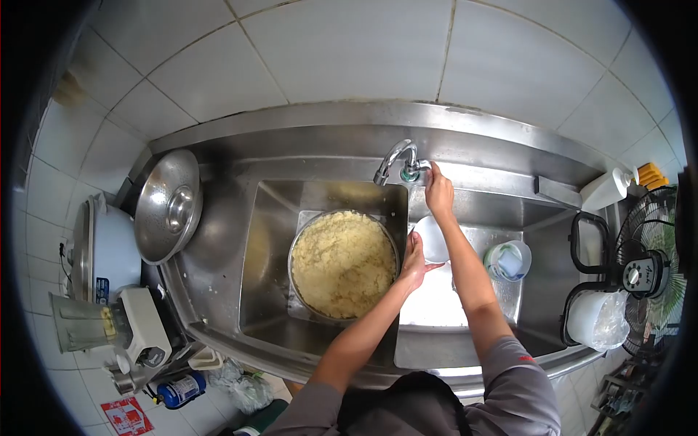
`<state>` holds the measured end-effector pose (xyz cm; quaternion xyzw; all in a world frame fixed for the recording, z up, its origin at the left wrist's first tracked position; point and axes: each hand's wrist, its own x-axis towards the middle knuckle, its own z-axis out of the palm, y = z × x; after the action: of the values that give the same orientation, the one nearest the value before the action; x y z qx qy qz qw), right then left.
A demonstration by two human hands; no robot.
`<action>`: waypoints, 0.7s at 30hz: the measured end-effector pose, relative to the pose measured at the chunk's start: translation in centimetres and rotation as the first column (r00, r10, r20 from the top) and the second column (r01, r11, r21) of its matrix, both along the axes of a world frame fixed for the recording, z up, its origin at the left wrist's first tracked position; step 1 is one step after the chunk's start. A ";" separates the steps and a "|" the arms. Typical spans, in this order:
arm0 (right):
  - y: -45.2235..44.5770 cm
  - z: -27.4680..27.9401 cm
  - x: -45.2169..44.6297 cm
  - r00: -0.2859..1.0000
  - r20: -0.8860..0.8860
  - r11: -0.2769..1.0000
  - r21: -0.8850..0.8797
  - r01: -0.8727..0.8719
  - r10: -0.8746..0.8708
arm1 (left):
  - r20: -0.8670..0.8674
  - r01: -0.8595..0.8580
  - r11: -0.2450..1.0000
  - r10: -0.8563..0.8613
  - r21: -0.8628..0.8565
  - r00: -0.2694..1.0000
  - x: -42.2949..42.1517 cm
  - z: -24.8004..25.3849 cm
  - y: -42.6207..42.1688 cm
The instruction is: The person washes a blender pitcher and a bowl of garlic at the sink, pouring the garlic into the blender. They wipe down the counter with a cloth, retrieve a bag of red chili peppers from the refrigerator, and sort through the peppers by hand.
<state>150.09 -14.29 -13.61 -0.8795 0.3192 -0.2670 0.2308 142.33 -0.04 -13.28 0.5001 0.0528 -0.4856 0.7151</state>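
Observation:
My left hand (414, 263) grips a white bowl (434, 241) over the right basin, with the thumb along its edge and the other fingers partly hidden. Up at the back ledge, my right hand (438, 192) has its fingers closed on the handle of the chrome faucet (401, 155). The spout points over the left basin, and I cannot make out any water running from it. Just left of my left hand, a large round metal pot (292, 280) stands in the left basin, filled with pale yellow, crumbly mash (342, 265).
A white tub (518, 251) with a cloth or sponge sits in the right basin. Left of the sink lean a metal colander (171, 207) and a blender (109, 323). On the right are a white bottle (607, 189), a fan (643, 276) and a bagged white container (592, 316).

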 end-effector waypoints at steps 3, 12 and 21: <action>-2.6 1.1 0.7 0.971 -0.217 0.990 0.122 -0.073 0.098 | -0.023 0.012 1.000 -0.012 -0.017 1.000 0.4 0.4 0.1; -3.5 -0.6 -1.7 0.994 -0.044 0.981 0.168 -0.093 0.102 | 0.007 0.015 0.999 -0.015 0.047 1.000 0.2 1.1 0.2; -3.8 -0.4 0.6 0.984 0.049 0.890 0.421 -0.175 0.171 | 0.017 0.026 1.000 -0.026 0.016 1.000 -0.6 0.7 0.0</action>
<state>150.64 -18.05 -13.97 -0.8319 0.2887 -0.1741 0.4408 141.75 -0.05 -12.61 0.5104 0.0441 -0.4901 0.7052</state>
